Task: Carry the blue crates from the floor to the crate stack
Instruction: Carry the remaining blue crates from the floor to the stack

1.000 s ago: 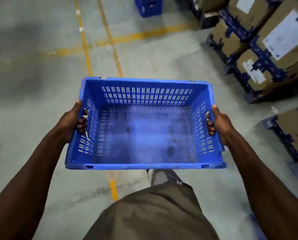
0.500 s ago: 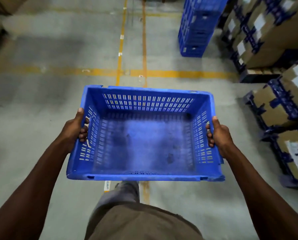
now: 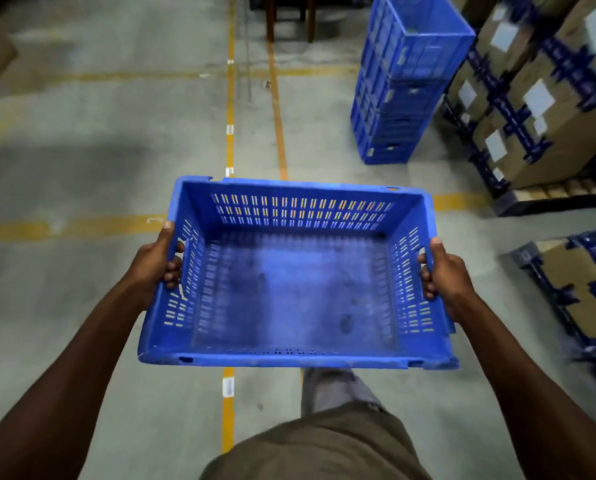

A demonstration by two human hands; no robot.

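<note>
One blue crate (image 3: 296, 289) carried in two hands above a concrete floor (image 3: 81, 133).

Head view: the left hand (image 3: 154, 263) grips the crate's left wall and the right hand (image 3: 443, 277) grips its right wall, thumbs on the rim and fingers curled through the side openings. The crate is empty and held level, clear of the floor. Beyond the crate and to its right stands one crate stack (image 3: 404, 81), at least four blue crates high, well apart from it. Right of the crate are cardboard boxes (image 3: 539, 98) bound with blue tape, too many and too cropped to count. Under the crate run two yellow floor lines (image 3: 230, 109), crossed by others.
</note>
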